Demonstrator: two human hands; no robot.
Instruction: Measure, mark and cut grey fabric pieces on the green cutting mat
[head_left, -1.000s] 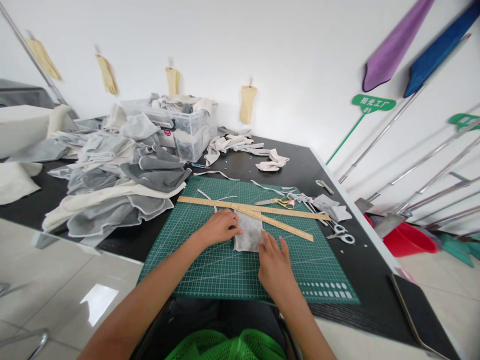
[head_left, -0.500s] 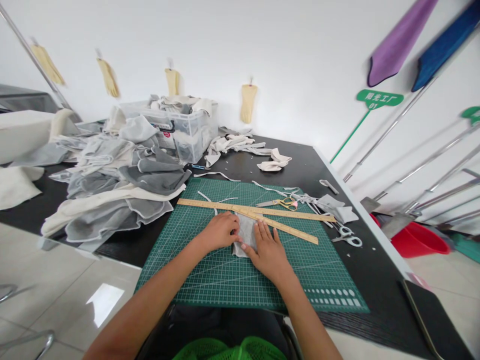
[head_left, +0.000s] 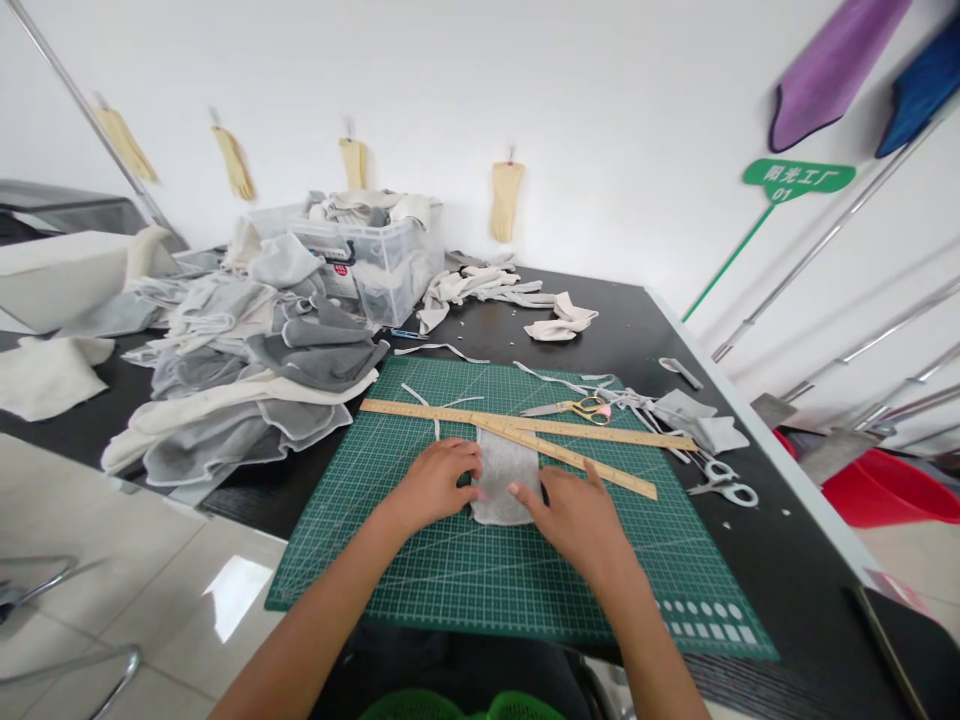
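A small grey piece of cloth (head_left: 508,482) lies flat on the green cutting mat (head_left: 420,585). My left hand (head_left: 444,480) is at the cloth's left edge, thumb and fingers apart. On the right side, my right hand (head_left: 577,515) rests with its fingers spread, the thumb over the cloth's edge. Two wooden rulers (head_left: 465,413) cross just beyond my hands, and the lower one (head_left: 600,472) lies over the cloth's top edge. Yellow-handled scissors (head_left: 577,408) lie behind the rulers.
At left is a heap of grey and white cloth pieces (head_left: 247,390), with a clear plastic bin (head_left: 390,270) of fabric behind it. White-handled scissors (head_left: 727,483) and cloth scraps (head_left: 694,415) lie at right. A phone-like dark slab (head_left: 892,640) sits at the near right corner.
My hands have moved apart to the cloth's two sides, and my right hand has slid off its middle. More of the cloth shows. The view has shifted slightly left.
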